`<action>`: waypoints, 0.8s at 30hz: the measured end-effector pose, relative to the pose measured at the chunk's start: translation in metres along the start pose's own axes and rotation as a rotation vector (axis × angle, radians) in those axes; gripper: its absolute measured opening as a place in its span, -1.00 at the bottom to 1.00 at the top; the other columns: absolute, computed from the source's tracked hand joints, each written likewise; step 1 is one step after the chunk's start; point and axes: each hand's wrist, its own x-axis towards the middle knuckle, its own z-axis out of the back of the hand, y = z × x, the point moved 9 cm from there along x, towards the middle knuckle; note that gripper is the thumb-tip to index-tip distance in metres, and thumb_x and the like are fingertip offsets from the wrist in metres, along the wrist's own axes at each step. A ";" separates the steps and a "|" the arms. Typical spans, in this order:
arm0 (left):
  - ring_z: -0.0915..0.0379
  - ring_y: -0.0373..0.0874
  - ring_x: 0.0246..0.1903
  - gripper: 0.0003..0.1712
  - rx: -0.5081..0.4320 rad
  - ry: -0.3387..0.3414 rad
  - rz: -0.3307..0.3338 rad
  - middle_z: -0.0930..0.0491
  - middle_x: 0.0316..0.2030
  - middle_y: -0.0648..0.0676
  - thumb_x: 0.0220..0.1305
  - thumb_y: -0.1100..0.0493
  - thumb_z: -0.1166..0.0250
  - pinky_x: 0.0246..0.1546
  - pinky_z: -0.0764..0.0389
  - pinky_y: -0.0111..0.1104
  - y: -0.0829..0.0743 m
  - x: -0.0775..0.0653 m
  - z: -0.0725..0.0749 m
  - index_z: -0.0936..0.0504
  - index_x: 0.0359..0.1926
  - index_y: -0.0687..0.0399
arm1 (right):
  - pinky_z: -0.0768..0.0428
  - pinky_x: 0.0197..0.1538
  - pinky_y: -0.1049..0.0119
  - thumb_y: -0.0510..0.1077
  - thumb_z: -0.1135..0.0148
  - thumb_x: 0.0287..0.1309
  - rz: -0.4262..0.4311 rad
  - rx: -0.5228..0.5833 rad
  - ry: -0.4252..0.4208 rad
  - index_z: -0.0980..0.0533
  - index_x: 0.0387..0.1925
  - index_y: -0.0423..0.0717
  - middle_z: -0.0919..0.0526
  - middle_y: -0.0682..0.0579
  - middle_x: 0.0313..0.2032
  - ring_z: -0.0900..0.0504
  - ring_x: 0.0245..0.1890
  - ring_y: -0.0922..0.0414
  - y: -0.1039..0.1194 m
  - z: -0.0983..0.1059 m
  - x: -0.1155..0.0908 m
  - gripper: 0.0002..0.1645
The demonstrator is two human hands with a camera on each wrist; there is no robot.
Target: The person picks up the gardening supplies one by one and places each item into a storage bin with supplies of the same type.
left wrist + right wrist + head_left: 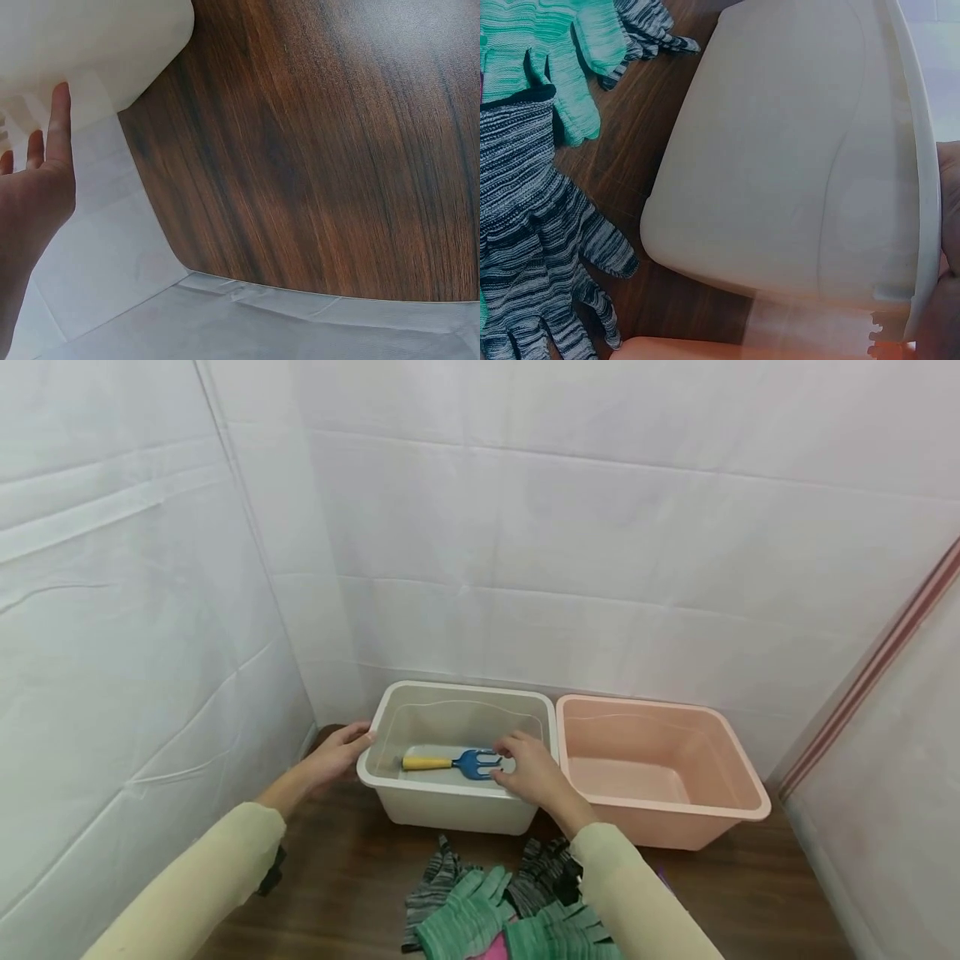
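Note:
A garden hand fork with a yellow handle and blue tines lies inside the white bin, handle to the left. My right hand reaches over the bin's front rim, with thumb and fingers spread apart around the tine ends. In the right wrist view only part of this hand shows beyond the bin rim. At the bin's left end is my left hand, touching the rim. The left wrist view has its fingers extended along the outer wall.
A pink bin stands right beside the white one on the dark wooden table. In front lie striped green gloves and black-and-grey gloves, with something pink among them. White sheeting encloses the back and sides.

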 end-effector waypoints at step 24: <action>-0.37 0.33 0.38 -0.28 0.010 -0.004 -0.006 -0.22 0.51 0.43 0.72 -0.06 0.01 0.08 -0.70 0.00 0.000 -0.009 0.004 -0.10 0.63 0.27 | -0.68 0.11 -0.02 -0.14 -0.54 0.23 0.056 0.044 -0.026 -0.67 0.06 -0.19 -0.67 -0.09 -0.02 -0.67 0.02 -0.07 0.011 0.005 -0.004 -0.60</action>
